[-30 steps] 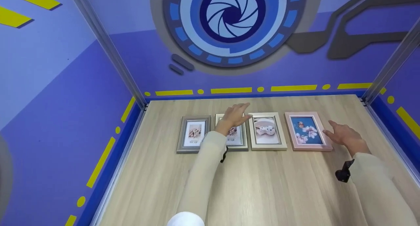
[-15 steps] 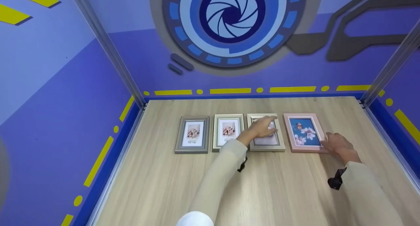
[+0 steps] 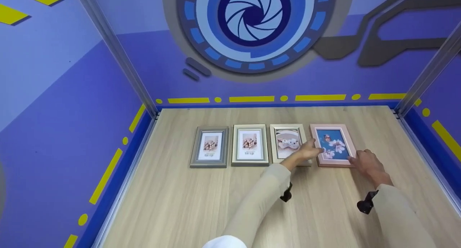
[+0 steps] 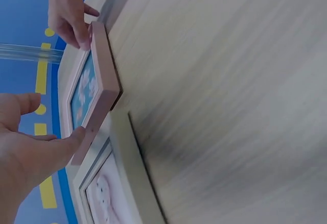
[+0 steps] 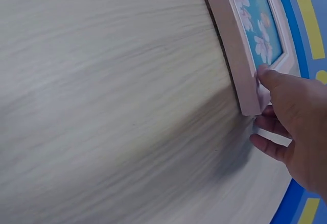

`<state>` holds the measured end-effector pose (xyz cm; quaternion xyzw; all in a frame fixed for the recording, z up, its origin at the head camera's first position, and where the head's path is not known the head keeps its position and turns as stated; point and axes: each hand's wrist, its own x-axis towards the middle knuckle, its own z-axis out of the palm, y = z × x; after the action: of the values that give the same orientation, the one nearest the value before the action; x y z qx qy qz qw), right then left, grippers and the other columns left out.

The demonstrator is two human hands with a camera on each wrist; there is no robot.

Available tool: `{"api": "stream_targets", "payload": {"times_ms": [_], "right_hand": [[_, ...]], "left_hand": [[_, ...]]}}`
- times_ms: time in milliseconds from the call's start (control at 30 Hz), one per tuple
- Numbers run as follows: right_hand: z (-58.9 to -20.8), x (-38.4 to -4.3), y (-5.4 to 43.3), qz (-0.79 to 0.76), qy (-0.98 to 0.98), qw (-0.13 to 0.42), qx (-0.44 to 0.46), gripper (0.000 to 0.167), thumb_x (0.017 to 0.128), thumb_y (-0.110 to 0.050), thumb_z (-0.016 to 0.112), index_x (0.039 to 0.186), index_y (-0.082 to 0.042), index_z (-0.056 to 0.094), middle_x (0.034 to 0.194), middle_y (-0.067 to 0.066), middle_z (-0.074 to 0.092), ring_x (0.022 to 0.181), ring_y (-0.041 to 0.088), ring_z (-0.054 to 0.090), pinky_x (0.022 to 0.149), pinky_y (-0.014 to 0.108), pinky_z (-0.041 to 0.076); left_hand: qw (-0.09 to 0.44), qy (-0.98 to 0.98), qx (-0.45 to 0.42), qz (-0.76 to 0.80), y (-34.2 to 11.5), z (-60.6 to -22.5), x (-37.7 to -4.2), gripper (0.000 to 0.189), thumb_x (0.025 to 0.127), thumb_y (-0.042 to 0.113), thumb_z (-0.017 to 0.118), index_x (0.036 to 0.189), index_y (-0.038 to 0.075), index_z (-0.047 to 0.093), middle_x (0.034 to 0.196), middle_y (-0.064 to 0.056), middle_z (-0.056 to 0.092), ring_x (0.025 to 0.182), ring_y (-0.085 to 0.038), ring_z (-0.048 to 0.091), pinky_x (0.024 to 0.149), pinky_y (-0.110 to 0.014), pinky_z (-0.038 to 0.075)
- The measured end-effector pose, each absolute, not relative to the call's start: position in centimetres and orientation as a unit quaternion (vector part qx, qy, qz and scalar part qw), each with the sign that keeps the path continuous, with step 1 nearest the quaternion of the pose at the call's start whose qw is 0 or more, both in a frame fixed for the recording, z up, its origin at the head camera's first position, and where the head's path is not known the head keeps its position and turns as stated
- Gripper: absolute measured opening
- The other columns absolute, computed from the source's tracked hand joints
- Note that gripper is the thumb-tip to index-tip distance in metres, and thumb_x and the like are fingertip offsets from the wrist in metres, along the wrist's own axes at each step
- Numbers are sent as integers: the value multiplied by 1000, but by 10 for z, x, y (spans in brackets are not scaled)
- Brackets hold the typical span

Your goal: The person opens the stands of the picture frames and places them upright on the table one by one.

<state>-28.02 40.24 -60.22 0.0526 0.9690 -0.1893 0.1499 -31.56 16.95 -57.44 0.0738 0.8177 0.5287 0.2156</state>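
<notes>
A pink photo frame (image 3: 334, 141) with white blossoms on blue lies at the right end of a row on the wooden table. My right hand (image 3: 369, 164) pinches its near right corner, thumb over the front and fingers by the side, as the right wrist view shows on the frame (image 5: 237, 50). My left hand (image 3: 305, 151) reaches across the cream photo frame (image 3: 288, 141). Its thumb is right at the pink frame's left edge, with fingers extended, in the left wrist view (image 4: 30, 155). The cream frame's lower right part is hidden by that hand.
Left of these lie a champagne photo frame (image 3: 249, 158) and a grey photo frame (image 3: 209, 164), both with flower pictures. Blue-purple panels (image 3: 201, 89) with metal posts (image 3: 133, 71) bound the table (image 3: 187, 204) at the back and sides.
My left hand has moved right from over the champagne frame, across the cream one, to the pink frame's left edge. My right hand has come down onto the pink frame's near right corner.
</notes>
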Motion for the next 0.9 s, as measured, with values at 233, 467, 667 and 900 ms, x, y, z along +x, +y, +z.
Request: {"api": "stream_targets", "payload": {"times_ms": [233,467,667,900], "right_hand": [[-615,-280,399,-192,975,102,48,52,105,-18,48,127,29,41,124,49,41,113,56,50,98,65,48],[-609,-289,394,-271,950,124,93,62,101,-15,48,141,28,28,133,46,35,121,56,43,112,66,37],[-607,-291,393,-282,942,142,117,63,98,-13,51,140,28,28,129,45,38,113,51,45,109,65,40],[-606,-294,390,-272,944,129,134,61,97,-17,46,137,28,32,125,45,39,112,52,44,104,65,42]], "left_hand": [[252,751,24,610,190,-586,-302,56,97,13,63,147,-4,45,149,-17,53,138,-24,51,118,-36,40],[236,733,45,636,191,-592,-300,40,94,6,64,132,-4,55,129,-17,63,116,-18,59,111,-32,45],[251,701,43,666,192,-597,-300,39,93,2,63,130,-5,56,128,-19,63,109,-15,59,111,-33,45],[242,682,37,689,198,-601,-301,40,89,-4,61,129,-7,56,128,-22,62,102,-13,57,109,-31,45]]}}
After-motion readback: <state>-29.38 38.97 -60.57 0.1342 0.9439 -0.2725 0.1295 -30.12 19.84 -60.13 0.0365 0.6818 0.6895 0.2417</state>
